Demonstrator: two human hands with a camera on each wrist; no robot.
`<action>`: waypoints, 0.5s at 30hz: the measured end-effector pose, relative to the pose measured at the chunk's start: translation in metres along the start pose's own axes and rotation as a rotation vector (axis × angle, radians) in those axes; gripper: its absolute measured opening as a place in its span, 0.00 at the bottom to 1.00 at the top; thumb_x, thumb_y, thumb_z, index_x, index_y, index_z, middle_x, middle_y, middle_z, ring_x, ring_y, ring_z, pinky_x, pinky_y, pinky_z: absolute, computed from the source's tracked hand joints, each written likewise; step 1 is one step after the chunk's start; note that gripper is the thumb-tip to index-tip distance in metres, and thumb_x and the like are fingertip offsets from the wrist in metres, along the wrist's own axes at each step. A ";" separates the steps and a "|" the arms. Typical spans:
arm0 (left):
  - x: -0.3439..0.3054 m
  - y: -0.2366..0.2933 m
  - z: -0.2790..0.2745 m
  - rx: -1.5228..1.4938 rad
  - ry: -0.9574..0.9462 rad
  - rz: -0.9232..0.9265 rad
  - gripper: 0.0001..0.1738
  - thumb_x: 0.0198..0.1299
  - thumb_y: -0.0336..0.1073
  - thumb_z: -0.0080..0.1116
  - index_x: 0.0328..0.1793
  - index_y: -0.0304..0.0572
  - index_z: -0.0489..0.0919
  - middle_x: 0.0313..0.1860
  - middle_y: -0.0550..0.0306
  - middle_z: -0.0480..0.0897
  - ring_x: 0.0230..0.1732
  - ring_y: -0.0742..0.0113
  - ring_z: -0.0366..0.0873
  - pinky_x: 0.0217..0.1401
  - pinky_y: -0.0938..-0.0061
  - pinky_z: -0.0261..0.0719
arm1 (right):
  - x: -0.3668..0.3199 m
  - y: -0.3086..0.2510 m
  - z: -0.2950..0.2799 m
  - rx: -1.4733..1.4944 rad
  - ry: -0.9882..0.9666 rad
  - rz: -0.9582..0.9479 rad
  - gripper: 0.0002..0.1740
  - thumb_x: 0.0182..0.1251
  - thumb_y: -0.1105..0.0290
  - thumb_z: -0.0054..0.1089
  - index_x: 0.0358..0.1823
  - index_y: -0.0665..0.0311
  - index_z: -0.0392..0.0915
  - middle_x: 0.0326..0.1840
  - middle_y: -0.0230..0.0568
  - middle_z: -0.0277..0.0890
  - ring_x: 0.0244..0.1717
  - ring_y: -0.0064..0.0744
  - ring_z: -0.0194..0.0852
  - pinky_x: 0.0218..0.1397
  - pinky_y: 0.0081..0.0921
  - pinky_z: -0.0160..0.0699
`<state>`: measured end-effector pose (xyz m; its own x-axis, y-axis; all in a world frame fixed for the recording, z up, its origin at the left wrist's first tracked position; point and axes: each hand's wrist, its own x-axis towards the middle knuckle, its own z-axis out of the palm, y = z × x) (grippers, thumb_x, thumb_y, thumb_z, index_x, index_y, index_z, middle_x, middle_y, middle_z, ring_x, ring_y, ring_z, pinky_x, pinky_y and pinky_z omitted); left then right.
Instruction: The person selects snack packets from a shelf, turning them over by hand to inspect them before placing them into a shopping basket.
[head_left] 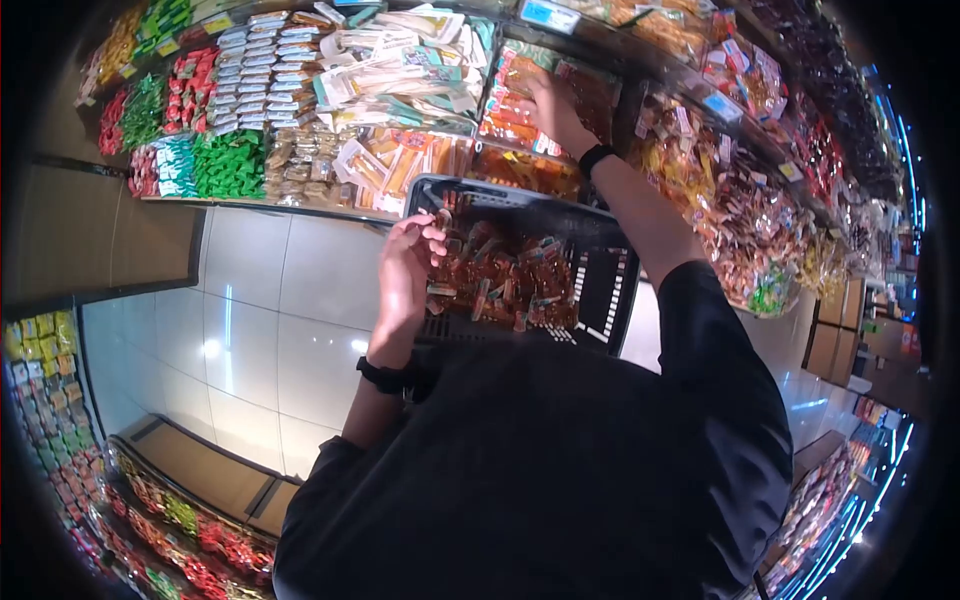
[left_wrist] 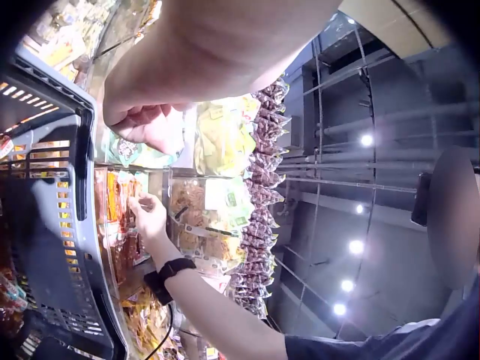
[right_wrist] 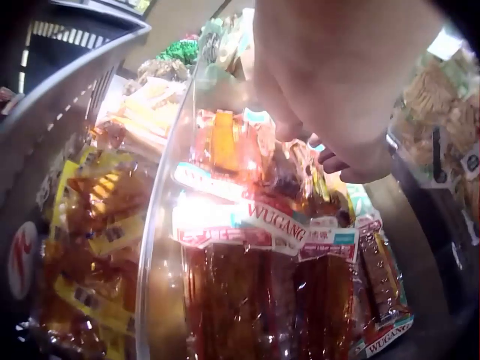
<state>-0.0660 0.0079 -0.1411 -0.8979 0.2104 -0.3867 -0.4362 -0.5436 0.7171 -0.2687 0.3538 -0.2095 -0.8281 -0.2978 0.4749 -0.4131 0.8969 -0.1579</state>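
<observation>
My right hand (head_left: 548, 108) reaches into a clear bin of reddish-brown snack packets (right_wrist: 262, 292), some labelled WUGANG. In the right wrist view its fingers are bent down over the packets at the far end; I cannot tell whether they pinch one. My left hand (head_left: 402, 278) hovers at the left side of a dark plastic shopping basket (head_left: 622, 300), its fingers loosely bent and nothing visible in them. Inside the basket lie many small reddish-brown packets (head_left: 500, 280). The left wrist view shows both hands, with the basket at the left.
Sloping shelves of wrapped snacks surround the bin: long pale packets (head_left: 400, 75) to the left, green-wrapped pieces (head_left: 230, 165) farther left, bagged snacks (head_left: 735, 210) to the right. A bin of yellow-labelled packets (right_wrist: 97, 247) lies between the basket and the clear divider (right_wrist: 157, 217). Tiled floor (head_left: 250, 330) shows below.
</observation>
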 end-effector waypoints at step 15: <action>0.011 -0.057 -0.046 1.062 -0.330 0.005 0.12 0.60 0.25 0.63 0.50 0.37 0.82 0.39 0.58 0.86 0.38 0.71 0.83 0.43 0.76 0.81 | -0.253 -0.175 0.020 -0.012 -0.204 0.393 0.17 0.65 0.68 0.61 0.52 0.68 0.75 0.38 0.53 0.82 0.43 0.55 0.82 0.50 0.52 0.78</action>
<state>-0.0485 0.0034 -0.2130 -0.8027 0.5017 -0.3226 -0.1199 0.3940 0.9112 0.0056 0.2652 -0.3194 -0.9798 0.0089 0.1997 -0.0487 0.9583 -0.2815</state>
